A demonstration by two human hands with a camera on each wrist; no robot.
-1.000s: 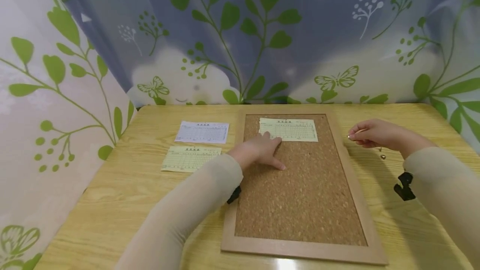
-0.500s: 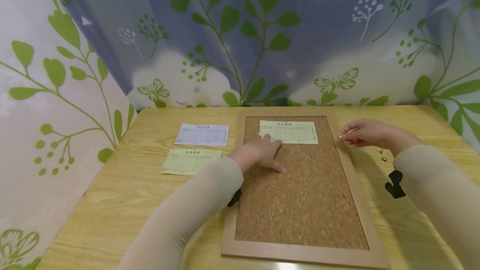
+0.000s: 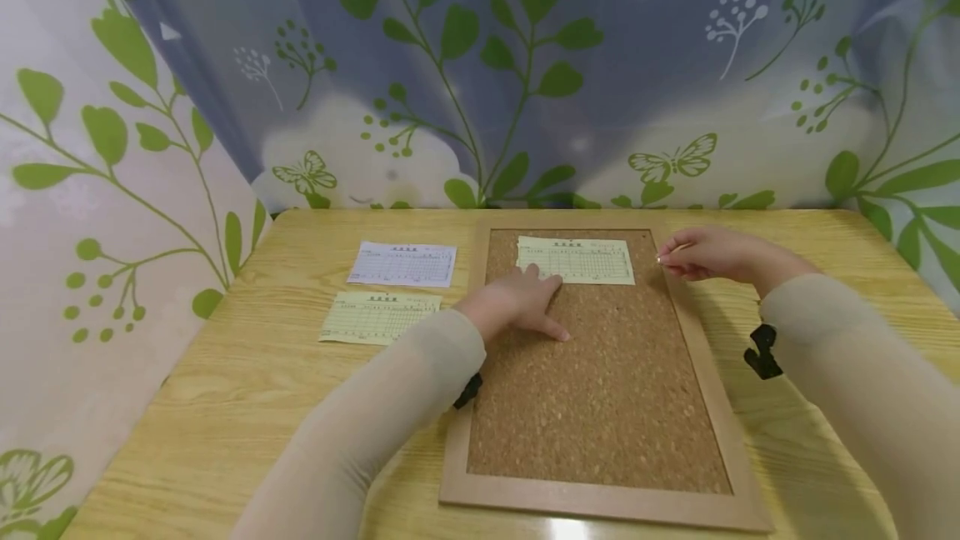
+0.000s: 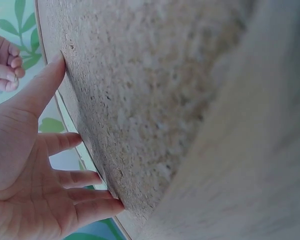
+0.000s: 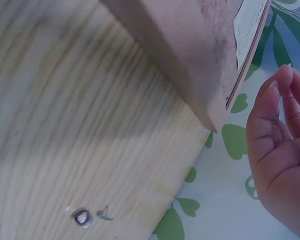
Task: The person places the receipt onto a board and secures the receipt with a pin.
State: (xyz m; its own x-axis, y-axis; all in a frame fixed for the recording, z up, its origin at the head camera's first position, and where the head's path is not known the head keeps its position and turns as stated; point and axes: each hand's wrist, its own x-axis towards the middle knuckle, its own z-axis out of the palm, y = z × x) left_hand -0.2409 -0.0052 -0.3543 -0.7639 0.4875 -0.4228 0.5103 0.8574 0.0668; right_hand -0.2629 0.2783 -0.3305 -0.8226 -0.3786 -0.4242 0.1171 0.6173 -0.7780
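My left hand [image 3: 521,305] lies with spread fingers on the framed corkboard [image 3: 600,398], its fingertips at the lower left edge of a pale yellow printed form slip [image 3: 592,261] near the board's top. In the left wrist view the fingertips [image 4: 112,207] press along the cork and the slip's edge. Over the board's upper right frame, my right hand [image 3: 716,255] pinches a small shiny thumbtack [image 3: 659,260] between thumb and forefinger. Most of the tack is hidden by the fingers. The right wrist view shows this right hand [image 5: 285,140] raised beside the board.
Left of the board, a white form slip [image 3: 401,263] and another yellow slip [image 3: 375,319] lie on the wooden table [image 3: 247,407]. Right of the board lie a round metal tack [image 5: 82,217] and a smaller metal piece [image 5: 104,214]. A leaf-patterned curtain [image 3: 637,65] hangs behind.
My right hand has moved left with the thumbtack, from over the table to the corkboard's right frame. The left hand has stayed in place on the slip.
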